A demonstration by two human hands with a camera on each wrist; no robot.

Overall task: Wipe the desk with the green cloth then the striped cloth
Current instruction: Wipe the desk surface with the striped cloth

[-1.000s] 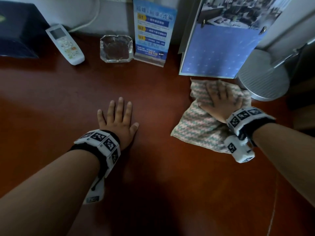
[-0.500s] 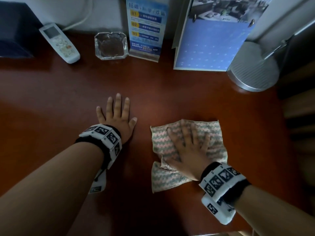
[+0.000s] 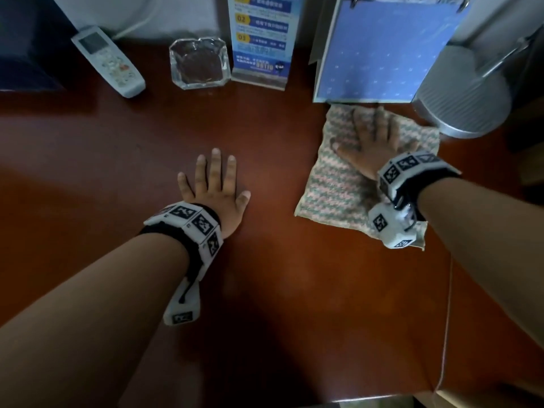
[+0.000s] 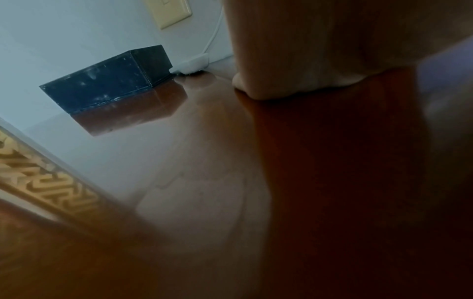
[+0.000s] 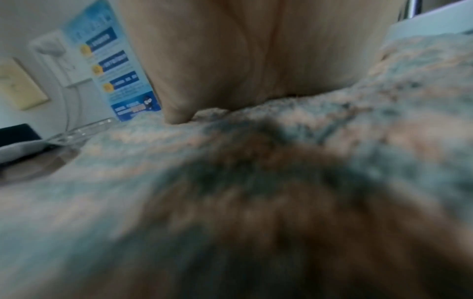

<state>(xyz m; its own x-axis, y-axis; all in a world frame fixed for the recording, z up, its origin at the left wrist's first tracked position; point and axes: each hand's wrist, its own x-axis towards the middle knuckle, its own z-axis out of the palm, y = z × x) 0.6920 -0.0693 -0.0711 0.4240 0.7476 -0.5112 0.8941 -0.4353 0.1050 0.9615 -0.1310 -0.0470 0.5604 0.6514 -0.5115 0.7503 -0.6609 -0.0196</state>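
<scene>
The striped cloth (image 3: 338, 184), pink and green, lies flat on the reddish-brown desk (image 3: 279, 290) at the back right, just in front of a blue calendar. My right hand (image 3: 374, 136) presses flat on its far half with straight fingers. In the right wrist view the palm (image 5: 243, 60) sits on the blurred striped cloth (image 5: 332, 141). My left hand (image 3: 213, 187) rests flat on the bare desk at the middle, fingers spread, holding nothing; the left wrist view shows its palm (image 4: 307, 50) on the glossy desk (image 4: 204, 161). No green cloth is in view.
Along the back edge stand a white remote (image 3: 107, 60), a glass ashtray (image 3: 199, 63), a blue sign stand (image 3: 262, 39), the blue calendar (image 3: 382, 51) and a round silver lamp base (image 3: 465, 98). A dark box (image 4: 107, 78) sits at the far left.
My right hand slid the striped cloth from near the desk's middle back out to the far right, up against the calendar. The left hand stayed flat in place.
</scene>
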